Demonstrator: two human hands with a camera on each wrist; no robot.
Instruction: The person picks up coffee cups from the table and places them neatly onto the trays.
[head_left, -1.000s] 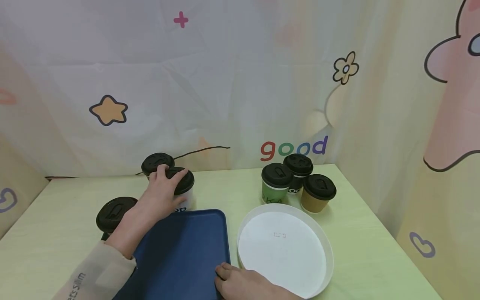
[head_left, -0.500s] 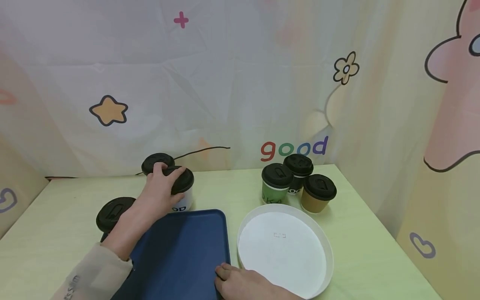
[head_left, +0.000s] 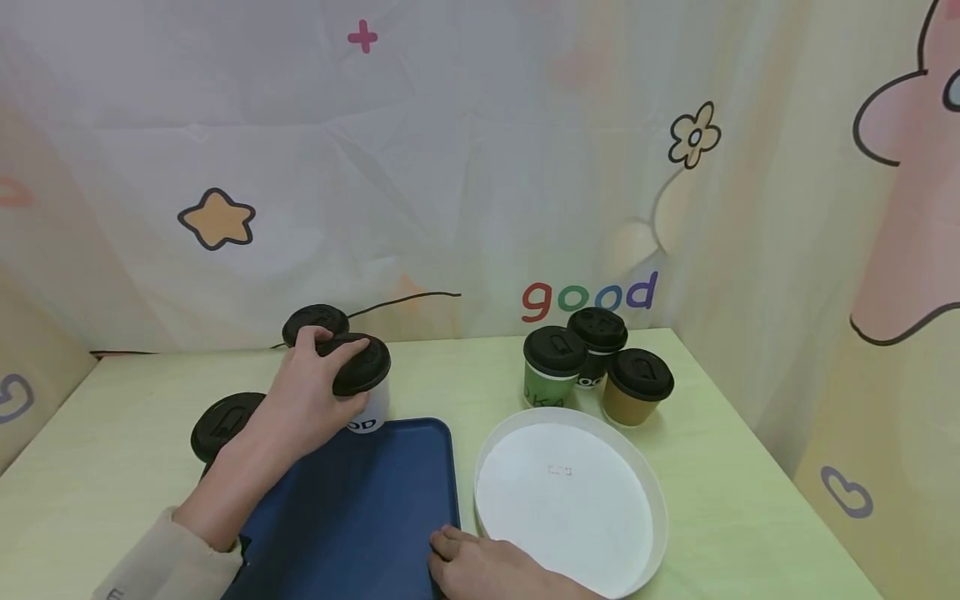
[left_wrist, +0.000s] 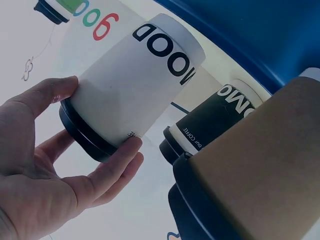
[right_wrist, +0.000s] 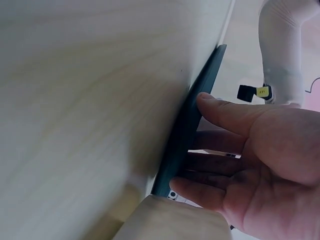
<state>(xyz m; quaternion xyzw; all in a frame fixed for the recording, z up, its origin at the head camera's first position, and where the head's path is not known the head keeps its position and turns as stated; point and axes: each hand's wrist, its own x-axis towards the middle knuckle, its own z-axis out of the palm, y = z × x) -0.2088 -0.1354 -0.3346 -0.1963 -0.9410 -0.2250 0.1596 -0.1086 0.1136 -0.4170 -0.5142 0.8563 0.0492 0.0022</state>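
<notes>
My left hand (head_left: 311,400) grips a white paper cup (left_wrist: 135,75) by its black lid (head_left: 362,367), thumb on one side and fingers on the other. In the left wrist view, "MOOD" is printed near the cup's base. In the head view, the cup overlaps the far edge of a dark blue tray (head_left: 367,500). My right hand (head_left: 495,567) holds the tray's right rim, with fingers over the edge. Close behind the white cup stands a black-lidded dark cup (left_wrist: 215,117). A brown cup (left_wrist: 260,160) is left of the tray, partly hidden by my left forearm.
A round white tray (head_left: 658,500) lies right of the blue one. Behind it stand three lidded cups: a green cup (head_left: 551,387), a black cup (head_left: 592,367) and a tan cup (head_left: 630,404). A printed curtain (head_left: 450,167) hangs along the table's back edge.
My left hand and the white cup have shifted slightly toward me, so the cup's base now overlaps the tray's far edge. My right hand has stayed on the rim.
</notes>
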